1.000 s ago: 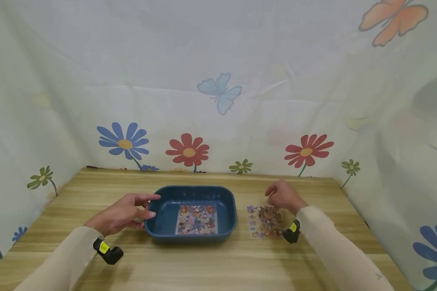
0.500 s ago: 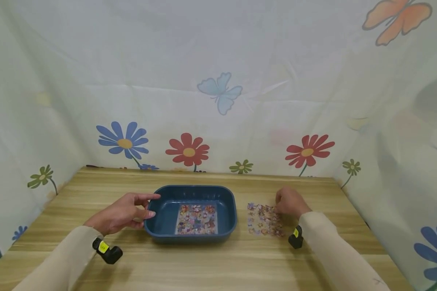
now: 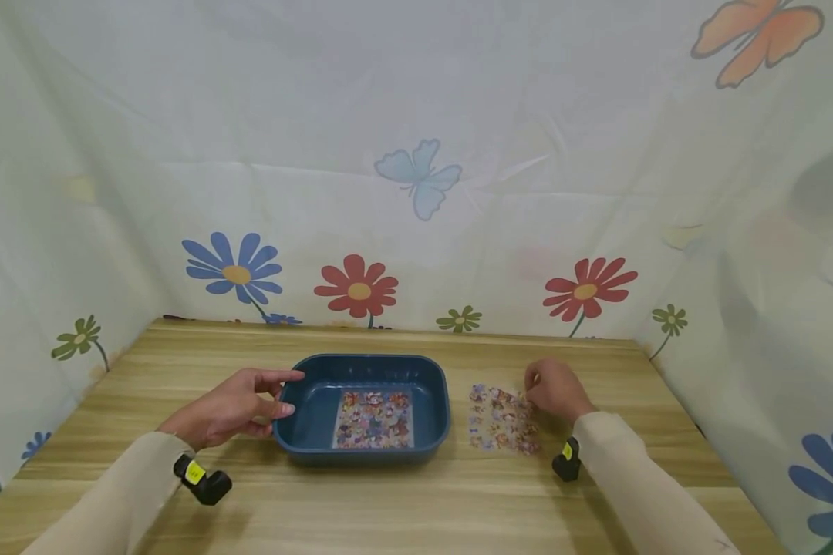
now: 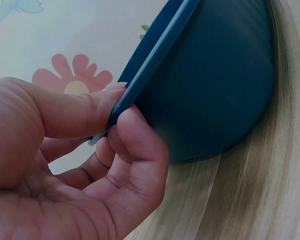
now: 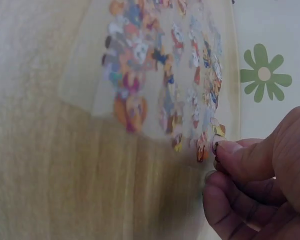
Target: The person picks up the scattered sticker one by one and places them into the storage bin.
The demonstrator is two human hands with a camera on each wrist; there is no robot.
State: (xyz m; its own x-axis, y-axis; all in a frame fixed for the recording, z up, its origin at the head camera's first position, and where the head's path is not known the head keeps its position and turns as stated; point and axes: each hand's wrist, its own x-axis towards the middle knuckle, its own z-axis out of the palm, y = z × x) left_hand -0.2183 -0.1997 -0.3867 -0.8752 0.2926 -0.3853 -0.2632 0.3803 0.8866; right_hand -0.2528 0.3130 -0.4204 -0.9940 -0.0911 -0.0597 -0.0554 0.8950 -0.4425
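A dark blue rectangular tray (image 3: 368,456) stands on the table, left of middle in the head view. My left hand (image 3: 229,408) pinches its left rim between thumb and curled fingers, which the left wrist view shows close up. Inside the tray lies a sticker sheet (image 3: 375,420) with many small cartoon figures. To the tray's right is a clear sticker sheet (image 3: 503,420), printed with similar figures. My right hand (image 3: 558,389) pinches the far right corner of this clear sheet; in the right wrist view the thumb (image 5: 240,157) presses on its edge.
The wood-grain table (image 3: 389,516) runs back to a white cloth backdrop (image 3: 486,231) with printed flowers and butterflies. Similar cloth closes both sides. A black camera (image 3: 208,486) is strapped to the left wrist, and another black camera (image 3: 567,460) to the right wrist.
My right hand has come down and slightly right onto the clear sheet's corner and now pinches it. The sheet looks lighter and slightly shifted. My left hand stays on the tray rim.
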